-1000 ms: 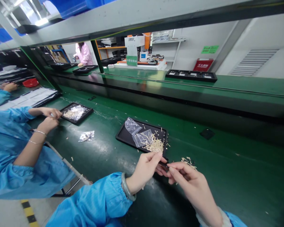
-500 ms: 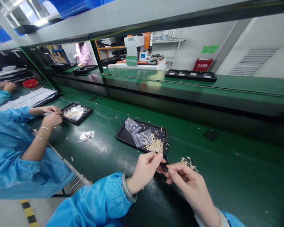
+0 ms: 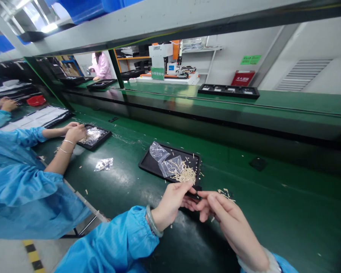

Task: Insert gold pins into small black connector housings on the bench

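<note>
My left hand (image 3: 172, 203) grips a small black part (image 3: 193, 195) between thumb and fingers, just in front of a black tray (image 3: 152, 167). At the part's right end are the fingertips of my right hand (image 3: 224, 212), pressed together; whether they pinch something tiny is too small to tell. The tray holds a heap of small cream strips (image 3: 186, 173) and two clear plastic bags (image 3: 171, 166). Beyond my right hand, a few more cream strips (image 3: 226, 194) lie on the green table.
To the left, a person in blue sleeves (image 3: 19, 151) works at another black tray (image 3: 106, 135). A small bag (image 3: 104, 164) lies between the trays. A black piece (image 3: 258, 163) is at the right, and a long tray (image 3: 229, 91) sits on the rear ledge.
My right hand's fingers have shifted slightly left and over the black part, which now shows more of its face. The neighbouring person's hands have moved right, over their tray.
</note>
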A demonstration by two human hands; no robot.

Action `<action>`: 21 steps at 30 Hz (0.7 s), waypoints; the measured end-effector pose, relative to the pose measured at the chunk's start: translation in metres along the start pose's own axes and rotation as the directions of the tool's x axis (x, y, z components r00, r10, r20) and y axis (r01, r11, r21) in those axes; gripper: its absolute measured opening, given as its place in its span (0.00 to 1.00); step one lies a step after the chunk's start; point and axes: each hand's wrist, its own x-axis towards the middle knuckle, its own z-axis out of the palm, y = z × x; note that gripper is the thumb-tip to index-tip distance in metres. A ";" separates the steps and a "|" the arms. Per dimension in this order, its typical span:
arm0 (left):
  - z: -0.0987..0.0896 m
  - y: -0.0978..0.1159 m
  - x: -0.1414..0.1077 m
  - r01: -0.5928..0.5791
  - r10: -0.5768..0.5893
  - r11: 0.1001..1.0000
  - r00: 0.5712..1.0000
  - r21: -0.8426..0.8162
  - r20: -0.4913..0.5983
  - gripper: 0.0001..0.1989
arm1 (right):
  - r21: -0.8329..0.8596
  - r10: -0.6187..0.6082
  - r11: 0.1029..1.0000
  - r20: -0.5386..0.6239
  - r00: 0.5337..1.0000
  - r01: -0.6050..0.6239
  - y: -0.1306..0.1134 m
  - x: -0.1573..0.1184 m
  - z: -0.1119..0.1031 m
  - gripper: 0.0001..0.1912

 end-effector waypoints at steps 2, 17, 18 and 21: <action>0.001 0.000 -0.001 -0.084 0.085 0.994 0.996 0.064 -0.008 0.21 | -0.092 0.004 0.996 0.004 1.000 -0.004 -0.001 0.001 -0.001 0.15; -0.002 -0.003 -0.013 -0.502 0.384 0.702 0.864 0.504 0.325 0.16 | -0.380 -0.209 0.923 -0.341 0.917 0.069 0.029 0.128 -0.103 0.28; -0.001 -0.003 -0.013 -0.522 0.398 0.676 0.853 0.520 0.338 0.15 | -0.390 -0.207 0.918 -0.328 0.922 0.068 0.031 0.121 -0.106 0.26; 0.000 0.000 -0.012 -0.581 0.437 0.619 0.814 0.529 0.383 0.14 | -0.419 -0.211 0.905 -0.305 0.929 0.068 0.029 0.087 -0.113 0.22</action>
